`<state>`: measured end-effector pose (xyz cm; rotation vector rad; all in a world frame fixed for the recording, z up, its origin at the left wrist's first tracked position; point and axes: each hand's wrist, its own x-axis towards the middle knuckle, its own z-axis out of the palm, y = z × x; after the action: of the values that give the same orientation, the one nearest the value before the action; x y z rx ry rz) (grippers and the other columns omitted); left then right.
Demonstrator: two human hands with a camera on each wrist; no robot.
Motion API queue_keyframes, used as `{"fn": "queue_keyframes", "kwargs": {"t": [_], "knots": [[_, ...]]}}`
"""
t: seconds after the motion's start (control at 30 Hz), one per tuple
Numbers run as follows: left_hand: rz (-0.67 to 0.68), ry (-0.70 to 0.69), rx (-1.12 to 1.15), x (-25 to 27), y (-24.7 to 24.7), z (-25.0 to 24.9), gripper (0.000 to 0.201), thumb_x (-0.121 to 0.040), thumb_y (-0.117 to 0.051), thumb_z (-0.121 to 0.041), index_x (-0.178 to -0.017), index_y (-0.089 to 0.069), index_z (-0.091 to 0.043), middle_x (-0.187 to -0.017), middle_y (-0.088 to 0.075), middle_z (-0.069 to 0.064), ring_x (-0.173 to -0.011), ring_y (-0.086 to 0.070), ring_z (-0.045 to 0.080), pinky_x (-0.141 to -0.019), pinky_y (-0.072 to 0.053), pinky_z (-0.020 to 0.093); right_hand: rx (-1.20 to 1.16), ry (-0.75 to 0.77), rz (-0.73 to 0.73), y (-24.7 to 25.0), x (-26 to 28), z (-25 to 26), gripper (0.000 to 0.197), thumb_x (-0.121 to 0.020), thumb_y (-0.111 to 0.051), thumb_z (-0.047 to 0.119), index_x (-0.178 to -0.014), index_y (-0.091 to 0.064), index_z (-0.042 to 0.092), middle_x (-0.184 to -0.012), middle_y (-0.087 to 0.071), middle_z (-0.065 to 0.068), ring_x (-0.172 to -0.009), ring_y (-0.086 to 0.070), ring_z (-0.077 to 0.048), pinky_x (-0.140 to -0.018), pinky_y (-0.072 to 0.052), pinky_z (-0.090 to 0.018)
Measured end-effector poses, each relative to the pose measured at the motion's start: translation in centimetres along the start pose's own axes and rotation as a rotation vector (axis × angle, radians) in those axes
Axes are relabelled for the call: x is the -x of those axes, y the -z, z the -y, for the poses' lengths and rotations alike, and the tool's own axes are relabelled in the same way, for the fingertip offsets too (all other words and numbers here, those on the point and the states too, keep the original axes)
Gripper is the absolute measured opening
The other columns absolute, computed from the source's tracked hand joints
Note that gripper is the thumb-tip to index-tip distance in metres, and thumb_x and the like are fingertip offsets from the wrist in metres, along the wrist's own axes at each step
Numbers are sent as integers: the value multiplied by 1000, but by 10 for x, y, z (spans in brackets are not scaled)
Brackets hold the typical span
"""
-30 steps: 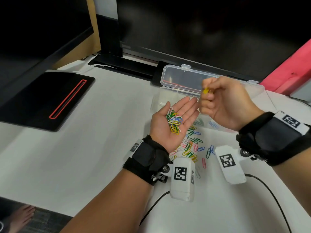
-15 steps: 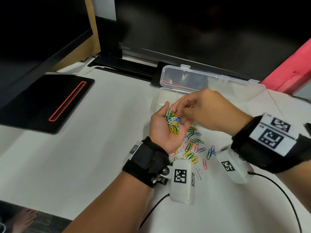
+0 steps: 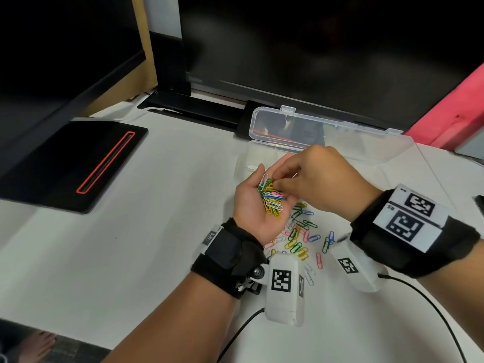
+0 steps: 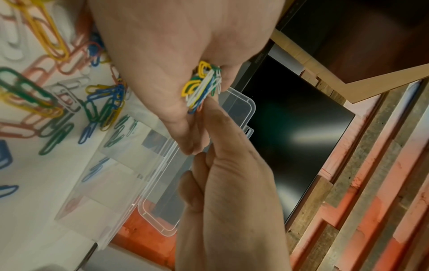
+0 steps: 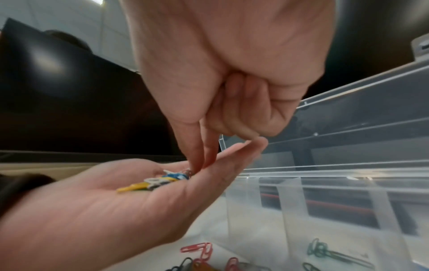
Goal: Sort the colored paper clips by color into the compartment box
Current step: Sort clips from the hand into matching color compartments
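My left hand (image 3: 248, 213) lies palm up over the table, its fingers relaxed, and carries a small heap of mixed paper clips (image 3: 271, 199), white, yellow, green, blue and pink. My right hand (image 3: 278, 183) reaches across from the right. Its thumb and forefinger pinch a clip at the far end of the heap (image 5: 160, 180), and its other fingers are curled. The clear compartment box (image 3: 366, 150) stands just behind both hands with its lid up. Several green clips (image 5: 325, 251) lie in one compartment.
Several loose clips (image 3: 301, 237) lie scattered on the white table under and between my wrists. A black pad with a red line (image 3: 70, 163) sits at the left, a dark monitor (image 3: 314, 48) at the back. Thin black cables (image 3: 432, 310) trail from the wrist cameras.
My right hand, which held a yellow clip up over the box a second ago, has come down onto my left palm and now pinches in the heap. The left hand has stayed put.
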<state>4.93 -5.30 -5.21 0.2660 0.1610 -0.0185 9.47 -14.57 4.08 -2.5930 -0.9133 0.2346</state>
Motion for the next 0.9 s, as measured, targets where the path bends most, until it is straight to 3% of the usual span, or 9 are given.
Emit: {"fn": "queue_keyframes", "kwargs": {"t": [0.07, 0.2, 0.3, 0.47, 0.53, 0.6, 0.67, 0.73, 0.9], "knots": [[2, 10, 10, 1, 1, 0, 50, -104, -28, -35, -132, -54, -3, -119, -63, 17, -112, -60, 28, -103, -44, 39, 69, 7, 22, -2, -3, 0, 11, -79, -72, 29, -73, -75, 38, -74, -73, 15, -69, -66, -4, -70, -58, -34], [-18, 18, -4, 3, -1, -1, 49, -103, -30, -36, -121, -63, -4, -124, -61, 15, -104, -64, 26, -92, -51, 36, 145, 52, 52, -7, -6, 1, 13, -78, -65, 29, -71, -74, 36, -80, -74, 10, -72, -66, -10, -68, -58, -37], [-7, 23, 20, 3, -3, -1, 49, -103, -31, -35, -112, -67, -3, -121, -62, 15, -104, -64, 26, -96, -48, 36, 147, 58, 57, -7, -7, -1, 14, -77, -62, 28, -67, -71, 30, -78, -73, 8, -72, -66, -11, -69, -57, -37], [20, -7, 10, 4, -2, 0, 53, -104, -24, -34, -135, -50, 0, -139, -52, 16, -124, -51, 30, -108, -38, 41, -3, -5, 121, 7, -5, 2, 14, -83, -69, 17, -70, -74, 20, -65, -70, 22, -63, -65, 1, -61, -52, -16], [15, -8, 36, 3, -4, -2, 52, -104, -27, -33, -134, -51, 1, -134, -57, 18, -121, -56, 30, -104, -44, 40, -125, -24, 144, 13, -1, 5, 13, -87, -65, 10, -76, -72, 9, -59, -66, 26, -58, -65, 2, -57, -50, -14], [15, -14, 60, 2, -6, -4, 50, -103, -31, -31, -131, -53, 3, -127, -61, 22, -118, -58, 32, -103, -45, 41, -318, -97, 122, 18, 1, 5, 23, -92, -50, 6, -71, -60, 6, -53, -66, 14, -49, -64, -10, -44, -45, -17], [2, -22, 58, 2, -7, -4, 49, -103, -32, -30, -129, -53, 6, -130, -58, 26, -124, -54, 35, -105, -42, 44, -542, -253, 85, 21, 1, 2, 29, -90, -40, 12, -61, -40, 16, -43, -44, 6, -36, -35, -18, -37, -24, -19], [-7, -22, 50, 3, -7, -5, 48, -103, -32, -29, -128, -54, 6, -132, -55, 27, -125, -53, 36, -104, -43, 44, -778, -373, 83, 23, 0, -5, 31, -88, -40, 24, -59, -28, 23, -50, -21, 3, -42, -11, -13, -41, -12, -17], [22, -19, 69, 4, -8, -5, 49, -103, -32, -30, -128, -53, 6, -133, -56, 26, -122, -56, 34, -98, -48, 43, -1196, -397, 145, 22, -1, -13, 41, -98, -43, 32, -59, -37, 21, -52, -16, 6, -40, -10, -9, -38, -9, -19]]}}
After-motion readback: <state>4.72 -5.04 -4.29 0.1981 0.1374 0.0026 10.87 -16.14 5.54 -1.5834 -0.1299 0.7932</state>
